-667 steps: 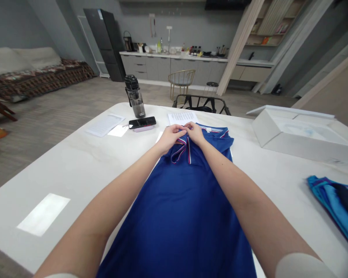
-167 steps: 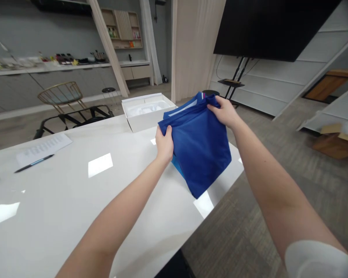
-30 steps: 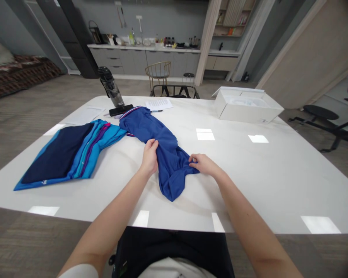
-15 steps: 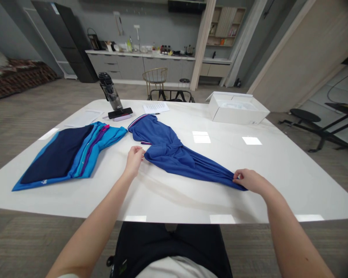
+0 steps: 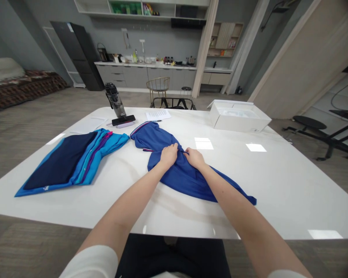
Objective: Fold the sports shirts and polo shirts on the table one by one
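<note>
Just right of the pile (image 5: 60, 162), I judge the shirt (image 5: 185, 181) light and limp, best taken by its edges, with left hand (image 5: 169, 155) and right hand (image 5: 194, 157) in a closed grip on its bunched middle.

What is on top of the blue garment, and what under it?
The left hand and right hand grip the blue garment from above; the right forearm crosses over it. Around it the white table shows; what lies beneath is covered.

White short sleeves (image 5: 94, 260), dark trousers (image 5: 174, 255), forearms (image 5: 127, 206) bare
</note>
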A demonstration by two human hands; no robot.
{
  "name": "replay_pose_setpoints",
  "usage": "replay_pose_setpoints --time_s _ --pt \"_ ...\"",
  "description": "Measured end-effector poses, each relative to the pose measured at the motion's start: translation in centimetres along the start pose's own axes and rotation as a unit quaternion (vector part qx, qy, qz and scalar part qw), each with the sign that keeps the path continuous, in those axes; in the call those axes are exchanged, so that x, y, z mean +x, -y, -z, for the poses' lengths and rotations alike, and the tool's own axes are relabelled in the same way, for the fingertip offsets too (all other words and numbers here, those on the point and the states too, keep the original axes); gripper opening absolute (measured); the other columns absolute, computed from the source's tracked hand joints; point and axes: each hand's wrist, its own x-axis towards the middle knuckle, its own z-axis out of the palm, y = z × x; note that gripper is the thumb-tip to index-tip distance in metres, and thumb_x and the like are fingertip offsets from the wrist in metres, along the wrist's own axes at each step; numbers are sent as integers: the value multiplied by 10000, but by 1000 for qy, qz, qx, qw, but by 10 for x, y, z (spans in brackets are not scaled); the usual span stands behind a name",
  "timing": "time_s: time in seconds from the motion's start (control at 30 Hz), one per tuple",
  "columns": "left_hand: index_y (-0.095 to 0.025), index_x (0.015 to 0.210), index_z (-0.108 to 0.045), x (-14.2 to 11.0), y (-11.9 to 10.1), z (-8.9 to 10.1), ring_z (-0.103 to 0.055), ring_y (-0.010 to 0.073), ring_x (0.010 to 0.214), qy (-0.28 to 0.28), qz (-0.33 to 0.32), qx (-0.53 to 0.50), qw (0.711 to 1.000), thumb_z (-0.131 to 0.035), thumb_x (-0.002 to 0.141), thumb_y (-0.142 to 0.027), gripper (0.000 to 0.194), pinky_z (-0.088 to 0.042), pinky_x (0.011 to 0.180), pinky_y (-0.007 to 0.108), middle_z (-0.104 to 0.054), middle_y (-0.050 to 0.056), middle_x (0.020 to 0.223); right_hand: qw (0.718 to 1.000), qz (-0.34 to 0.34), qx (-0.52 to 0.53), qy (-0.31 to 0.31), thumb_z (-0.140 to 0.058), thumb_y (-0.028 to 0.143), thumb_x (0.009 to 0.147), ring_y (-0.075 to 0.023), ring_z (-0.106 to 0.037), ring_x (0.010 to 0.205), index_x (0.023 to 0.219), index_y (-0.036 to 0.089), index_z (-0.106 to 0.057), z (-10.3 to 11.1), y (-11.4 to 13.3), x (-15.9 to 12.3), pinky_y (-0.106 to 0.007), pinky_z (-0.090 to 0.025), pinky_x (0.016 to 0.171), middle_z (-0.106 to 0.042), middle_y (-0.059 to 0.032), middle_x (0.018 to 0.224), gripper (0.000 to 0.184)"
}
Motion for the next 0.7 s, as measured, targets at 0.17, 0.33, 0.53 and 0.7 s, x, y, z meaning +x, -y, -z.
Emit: replay_pose_setpoints --time_s 0.17,0.33,0.53,0.7 --pt "-219 1320 -509 -1 33 22 -730 260 953 -107 124 -26 986 -248 1083 -337 372 -513 798 338 -676 141 1237 989 -139 -45 -29 -397 382 1043 -317 -691 1058 1239 153 -584 28 -48 -8 -398 -512 863 -717 -195 1121 355" --pt "-180 1252 -562 -25 77 49 -723 326 953 -77 177 21 981 -247 1066 -337 398 -520 813 400 -733 164 1017 967 -236 -97 -14 -378 355 1021 -370 -679 1106 1275 74 -570 64 -111 -37 -465 -519 886 -682 -276 1164 424" --pt "-162 1148 -644 -57 113 67 -694 381 1025 64 182 74 978 -401 999 -335 334 -533 844 479 -712 204 1078 961 -223 -131 102 -487 250 952 -370 -668 1130 1246 93 -643 80 -135 -63 -476 -515 901 -662 -266 1252 368" --pt "-240 1287 -617 -35 70 66 -608 283 1226 -14 -44 -41 998 -522 956 -331 356 -461 1065 432 -644 105 1317 998 -1 -34 46 -577 152 868 -279 -623 1196 1265 176 -678 72 -98 -40 -375 -488 977 -665 -138 1328 410"
